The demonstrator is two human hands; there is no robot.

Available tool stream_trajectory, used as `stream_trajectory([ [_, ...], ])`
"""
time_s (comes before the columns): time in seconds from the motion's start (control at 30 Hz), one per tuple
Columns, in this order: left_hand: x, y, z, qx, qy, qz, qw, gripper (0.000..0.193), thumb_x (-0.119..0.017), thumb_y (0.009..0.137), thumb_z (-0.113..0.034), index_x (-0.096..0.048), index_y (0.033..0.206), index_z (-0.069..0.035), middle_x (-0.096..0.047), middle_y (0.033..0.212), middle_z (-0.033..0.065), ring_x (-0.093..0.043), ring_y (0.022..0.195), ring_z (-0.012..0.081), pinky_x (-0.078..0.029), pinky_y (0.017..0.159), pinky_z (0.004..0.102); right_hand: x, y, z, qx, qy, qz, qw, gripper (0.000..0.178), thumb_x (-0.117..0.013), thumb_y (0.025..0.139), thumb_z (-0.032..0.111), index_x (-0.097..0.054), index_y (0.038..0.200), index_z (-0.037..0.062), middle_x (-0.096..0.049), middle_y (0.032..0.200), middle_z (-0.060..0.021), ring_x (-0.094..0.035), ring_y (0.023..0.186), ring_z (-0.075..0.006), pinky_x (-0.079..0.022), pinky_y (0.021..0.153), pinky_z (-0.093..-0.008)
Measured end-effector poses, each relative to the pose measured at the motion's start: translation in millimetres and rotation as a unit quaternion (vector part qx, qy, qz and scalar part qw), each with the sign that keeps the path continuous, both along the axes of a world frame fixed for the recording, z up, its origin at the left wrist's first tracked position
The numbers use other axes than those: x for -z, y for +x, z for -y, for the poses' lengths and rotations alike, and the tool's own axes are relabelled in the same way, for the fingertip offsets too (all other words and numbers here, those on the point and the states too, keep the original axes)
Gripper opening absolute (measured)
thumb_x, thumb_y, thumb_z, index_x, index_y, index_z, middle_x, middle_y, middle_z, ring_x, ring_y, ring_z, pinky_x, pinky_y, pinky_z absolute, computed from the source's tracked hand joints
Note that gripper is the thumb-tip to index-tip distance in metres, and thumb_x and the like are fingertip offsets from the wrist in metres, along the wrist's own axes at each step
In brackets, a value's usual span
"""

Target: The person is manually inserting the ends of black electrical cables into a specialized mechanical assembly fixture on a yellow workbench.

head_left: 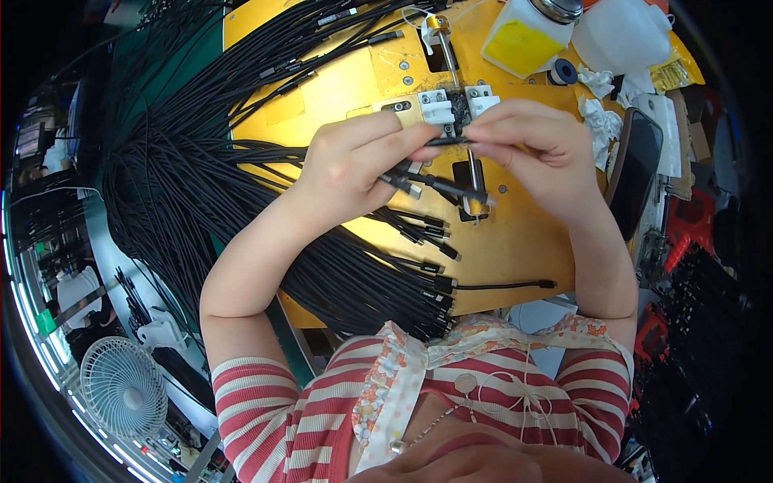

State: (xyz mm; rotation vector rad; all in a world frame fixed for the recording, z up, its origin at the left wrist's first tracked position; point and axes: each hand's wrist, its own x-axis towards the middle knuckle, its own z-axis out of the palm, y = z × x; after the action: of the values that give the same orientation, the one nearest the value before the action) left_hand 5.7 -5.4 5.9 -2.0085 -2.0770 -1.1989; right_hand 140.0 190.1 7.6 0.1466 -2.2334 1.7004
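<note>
My left hand [354, 165] is closed around several black cables, and their connector ends [409, 187] poke out below its fingers. A thin black cable piece [448, 141] runs between both hands, just in front of a small metal fixture [437, 109] with pale blocks. Thumb and fingers of my right hand [535, 149] pinch the right end of that piece; the fingers cover its tip. Under the hands lies a metal rod [475, 173] of the fixture, partly hidden by the cables.
A thick bundle of black cables [185, 181] spreads over the yellow work plate [531, 258] from the left. To the right lie a dark phone [636, 161] and crumpled tissue [600, 129]. A labelled bottle [527, 40] and a white jug [620, 36] stand behind. A fan [125, 388] is at lower left.
</note>
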Motion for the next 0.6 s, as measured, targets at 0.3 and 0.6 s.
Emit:
stream_trajectory([
  [0.3,5,5,-7,-0.068,-0.098,-0.124,0.985,0.057,-0.064,0.064,0.007,-0.065,0.118,-0.008,-0.058,0.097,0.0053,-0.062,0.08,0.0205,-0.053,0.066,0.0308,16,-13,-11,0.11,0.211,-0.032,0.971,0.008,-0.068,0.079,0.0,-0.067,0.087,-0.0022,-0.062,0.082,-0.0096,-0.062,0.074,-0.0231,-0.049,0.065,-0.0301],
  [0.6,10,4,-7,-0.075,-0.136,-0.125,0.98,0.066,-0.062,0.058,0.015,-0.065,0.119,-0.01,-0.058,0.099,0.0045,-0.062,0.08,0.021,-0.053,0.068,0.0321,19,-13,-10,0.105,0.224,-0.001,0.969,0.007,-0.066,0.081,0.003,-0.066,0.085,-0.0025,-0.057,0.082,-0.0085,-0.058,0.076,-0.025,-0.046,0.068,-0.0333],
])
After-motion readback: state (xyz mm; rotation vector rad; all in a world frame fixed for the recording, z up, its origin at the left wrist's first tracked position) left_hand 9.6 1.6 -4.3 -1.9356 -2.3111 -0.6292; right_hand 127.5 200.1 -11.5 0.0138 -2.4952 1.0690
